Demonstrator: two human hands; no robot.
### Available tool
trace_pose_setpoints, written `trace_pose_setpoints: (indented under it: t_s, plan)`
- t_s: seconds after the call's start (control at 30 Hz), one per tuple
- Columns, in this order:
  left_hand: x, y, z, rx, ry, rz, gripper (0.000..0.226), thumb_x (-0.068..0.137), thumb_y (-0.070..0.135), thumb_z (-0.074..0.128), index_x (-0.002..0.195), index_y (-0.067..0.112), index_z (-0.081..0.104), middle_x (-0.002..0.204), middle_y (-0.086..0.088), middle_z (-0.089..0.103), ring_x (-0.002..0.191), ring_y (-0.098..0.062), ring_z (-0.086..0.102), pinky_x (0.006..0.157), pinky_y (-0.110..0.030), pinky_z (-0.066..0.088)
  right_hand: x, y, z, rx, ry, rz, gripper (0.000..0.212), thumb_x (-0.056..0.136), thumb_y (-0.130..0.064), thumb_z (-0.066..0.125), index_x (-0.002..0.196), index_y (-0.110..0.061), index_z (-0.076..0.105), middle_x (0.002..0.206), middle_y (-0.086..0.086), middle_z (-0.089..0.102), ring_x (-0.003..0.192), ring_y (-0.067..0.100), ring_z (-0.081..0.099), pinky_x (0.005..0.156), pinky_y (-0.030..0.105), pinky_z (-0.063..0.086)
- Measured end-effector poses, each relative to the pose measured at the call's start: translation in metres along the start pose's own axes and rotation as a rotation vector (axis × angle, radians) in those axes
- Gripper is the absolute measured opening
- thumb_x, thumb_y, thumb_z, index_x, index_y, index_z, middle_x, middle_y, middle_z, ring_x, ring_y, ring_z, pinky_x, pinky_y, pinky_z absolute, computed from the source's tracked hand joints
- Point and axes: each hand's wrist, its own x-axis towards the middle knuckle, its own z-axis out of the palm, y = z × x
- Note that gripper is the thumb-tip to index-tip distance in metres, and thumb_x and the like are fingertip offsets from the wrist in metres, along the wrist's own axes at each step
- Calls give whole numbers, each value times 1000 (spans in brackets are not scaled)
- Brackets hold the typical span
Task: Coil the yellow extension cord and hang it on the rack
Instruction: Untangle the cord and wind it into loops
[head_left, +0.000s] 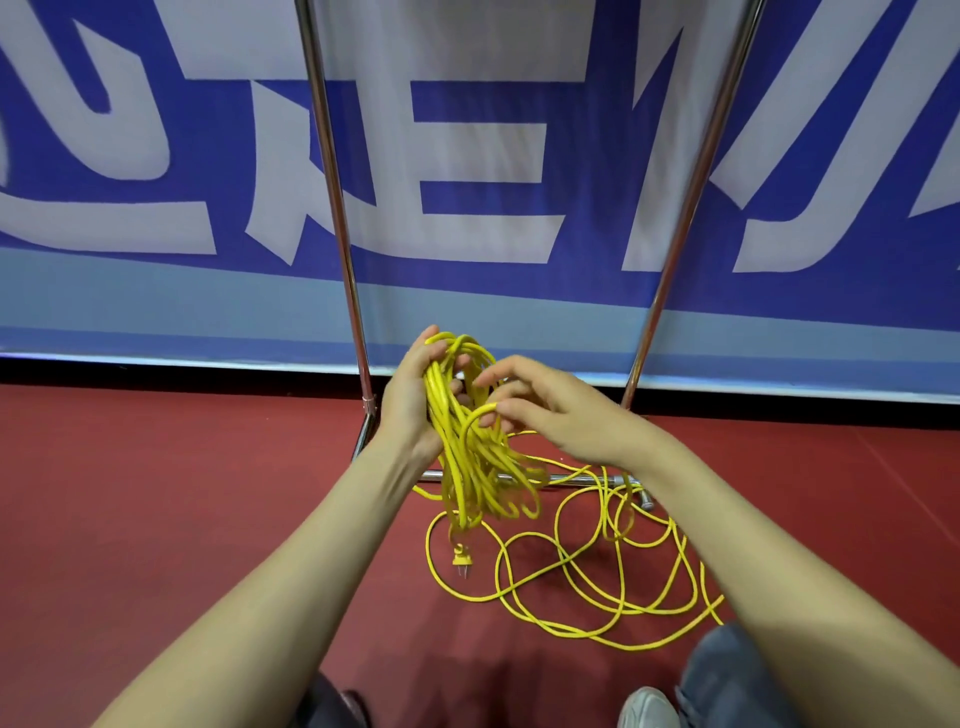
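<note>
Head view, person crouched facing the rack.

Yellow extension cord (470, 467): bright yellow, thin, round jacket, glossy. Two portions visible.
- Gathered portion: a bundle of long, uneven loops, held up in front of the rack's lower part. The loops hang down from the grip and the lowest bends sit just above the floor (182, 519). The strands are not lined up neatly; several cross each other.
- Loose portion: irregular curls sprawled on the red floor, right of and below the bundle, overlapping in many places. Some curls lie over the rack's base bar, and the nearest reach a knee (727, 675) in grey-blue fabric.
- Plug (461, 560): yellow, metal prongs pointing down, dangling below the bundle on a short length of cord.

Left hand (410, 400): grips the top of the bundle, fingers curled round the gathered loops, thumb up beside the top bends.

Right hand (556, 415): just right of the bundle, palm down. Fingers (511, 410) are bent, their tips pinching a single arched strand that leads into the bundle. Thumb contact is partly hidden.

Rack (332, 182): chrome tubing, two uprights, low base bar on the floor. No cord on its upper part.

Behind: blue banner (519, 104) with large white characters. White shoe (644, 706) at the bottom edge.
</note>
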Motion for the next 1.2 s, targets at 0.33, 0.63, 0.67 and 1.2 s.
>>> trace_pose_setpoints:
  t_s: [0.33, 0.63, 0.67, 1.2]
  plan:
    - [-18, -10, 13, -20, -114, -163, 26, 93, 12, 52, 115, 24, 58, 73, -13, 62, 45, -14, 57, 46, -22, 44, 1, 26, 6, -366, 189, 431, 79, 60, -91, 38, 94, -21, 43, 80, 0, 63, 79, 22, 60, 77, 39, 46]
    - [-14, -8, -1, 203, -124, -164, 38, 94, 14, 49, 130, 25, 49, 73, -11, 57, 39, -13, 44, 42, -20, 34, 5, -7, -16, 439, 215, 250, 17, 90, -9, 60, 102, -13, 49, 67, 2, 60, 57, 10, 52, 61, 22, 40]
    - [-13, -8, -3, 236, -137, -179, 39, 94, 15, 50, 131, 25, 48, 73, -11, 58, 40, -13, 43, 43, -20, 33, 3, -11, -20, 496, 183, 207, 16, 91, -3, 55, 103, -13, 49, 64, 1, 59, 56, 10, 48, 61, 21, 38]
    - [-31, -5, -8, 604, -378, -167, 37, 82, 4, 63, 116, 20, 67, 87, -14, 65, 49, -12, 42, 49, -23, 37, 11, 10, -9, -193, 538, 55, 29, 77, -27, 77, 74, -21, 50, 66, -5, 52, 49, 2, 48, 52, 12, 34]
